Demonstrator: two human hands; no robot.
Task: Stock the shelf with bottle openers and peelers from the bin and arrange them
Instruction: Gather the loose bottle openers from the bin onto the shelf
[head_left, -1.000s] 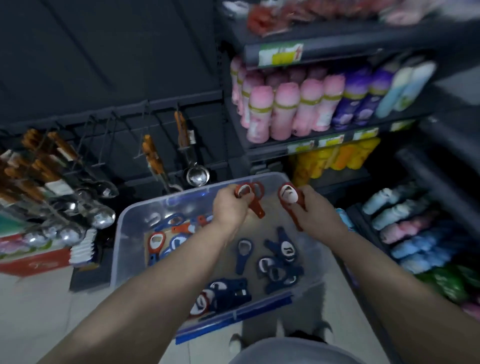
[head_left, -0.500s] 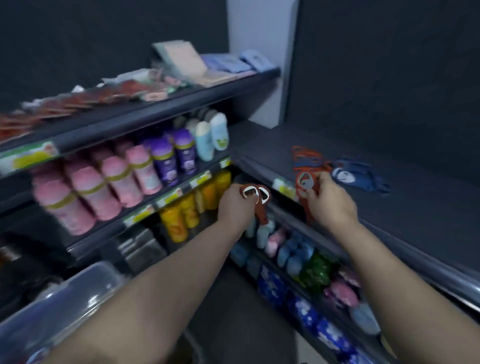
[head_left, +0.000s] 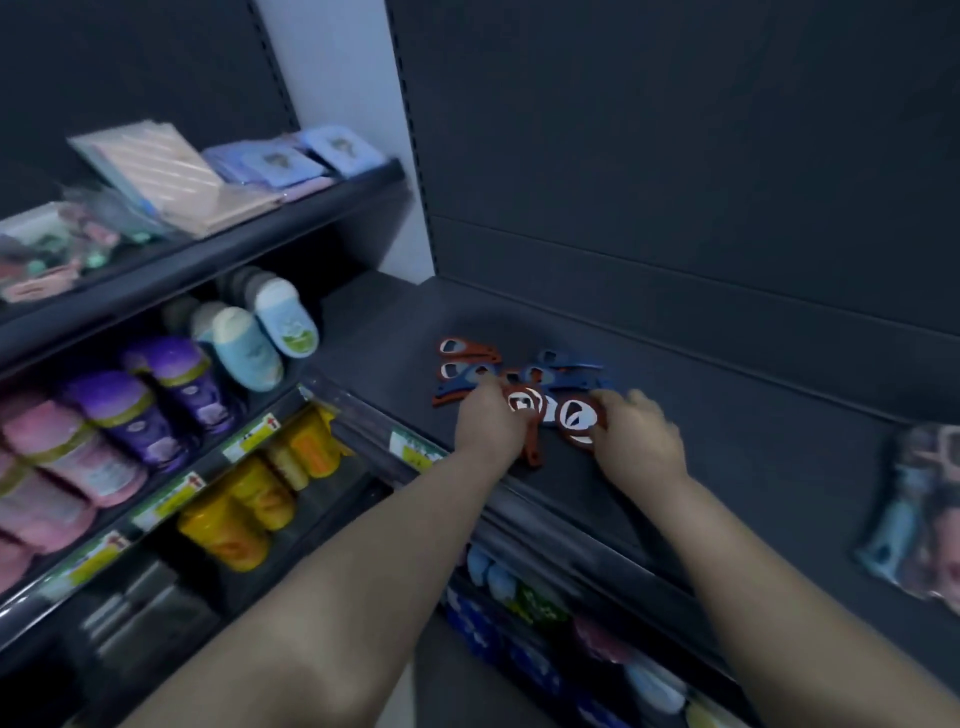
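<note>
My left hand (head_left: 488, 426) grips red bottle openers (head_left: 525, 410) low over the dark shelf (head_left: 727, 447), their handles pointing down toward the shelf's front edge. My right hand (head_left: 641, 441) holds another red bottle opener (head_left: 576, 418) right beside them, close to the shelf surface. Just behind both hands lies a small group of red openers (head_left: 465, 351) and blue openers (head_left: 569, 371) flat on the shelf. The bin is out of view.
A packaged item (head_left: 919, 514) lies on the same shelf at the right. To the left stand shelves with pink, purple and light-blue bottles (head_left: 171, 395), yellow bottles (head_left: 260, 499) below, and flat packs (head_left: 171, 176) on top. More goods fill the shelf below my arms.
The view has turned from the bin to the shelf. Both hands have carried the red openers forward and down to the shelf surface beside the lying openers.
</note>
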